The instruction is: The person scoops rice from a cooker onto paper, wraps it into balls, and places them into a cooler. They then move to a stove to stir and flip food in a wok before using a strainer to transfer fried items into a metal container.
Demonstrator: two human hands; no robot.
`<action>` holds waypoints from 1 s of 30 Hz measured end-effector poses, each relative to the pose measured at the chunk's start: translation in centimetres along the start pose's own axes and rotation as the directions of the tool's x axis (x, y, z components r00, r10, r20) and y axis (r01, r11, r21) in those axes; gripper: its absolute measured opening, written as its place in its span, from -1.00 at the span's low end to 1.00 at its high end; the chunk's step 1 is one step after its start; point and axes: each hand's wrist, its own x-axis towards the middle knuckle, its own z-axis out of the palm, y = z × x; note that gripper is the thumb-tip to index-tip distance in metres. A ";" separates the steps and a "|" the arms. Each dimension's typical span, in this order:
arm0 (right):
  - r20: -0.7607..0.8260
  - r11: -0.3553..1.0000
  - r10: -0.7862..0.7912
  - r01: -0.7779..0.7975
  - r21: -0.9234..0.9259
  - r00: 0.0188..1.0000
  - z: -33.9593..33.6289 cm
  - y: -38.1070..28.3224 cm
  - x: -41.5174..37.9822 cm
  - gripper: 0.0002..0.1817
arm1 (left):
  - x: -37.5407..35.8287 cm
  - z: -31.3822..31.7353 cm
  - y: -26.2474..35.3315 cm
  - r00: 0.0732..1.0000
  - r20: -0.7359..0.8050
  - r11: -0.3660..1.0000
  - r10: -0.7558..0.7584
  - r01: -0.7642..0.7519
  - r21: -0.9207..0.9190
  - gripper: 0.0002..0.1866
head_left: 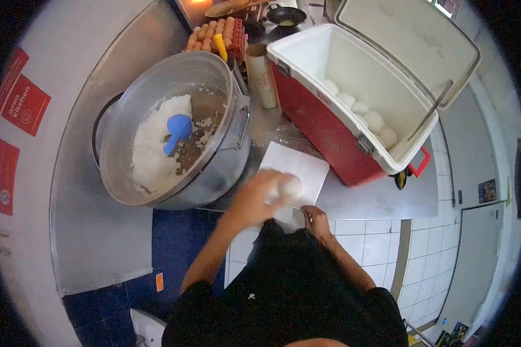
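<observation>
My left hand (255, 196) is blurred by motion over a sheet of white paper (307, 168). Its fingers curve around a rounded white rice ball (290, 186). At the paper's near edge, my right hand (317, 221) has its fingers closed on the sheet. On the left stands a large metal pot (237, 156) of white rice (156, 147), with a blue scoop (179, 130) resting on the rice. To the right, a red and white cooler box (336, 133) is open, and several white rice balls (374, 121) lie inside.
Behind the pot is a red tray of several eggs (211, 36), with a yellow handle (220, 47) beside it. A worn cylinder (262, 78) stands between pot and cooler. A black pan (286, 16) sits at the back. The cooler's raised lid (411, 40) leans back at the right.
</observation>
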 end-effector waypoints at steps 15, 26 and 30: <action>-0.190 0.613 0.291 -0.335 -0.716 0.938 4.8 3.4 9.9 -0.85 | 0.9 15.7 -25.2 0.988 -0.148 0.987 -0.053 0.074 0.144 -0.83; 0.047 0.870 0.466 -0.447 -0.207 0.884 5.4 -3.6 5.9 -0.87 | -2.8 10.2 -16.7 0.964 0.051 0.947 0.259 -0.244 -0.211 -0.81; -0.123 0.650 0.751 -0.694 0.310 0.649 4.9 -5.6 5.5 -0.65 | -2.5 12.1 -16.6 0.991 0.111 0.940 -0.072 0.104 -0.325 -0.84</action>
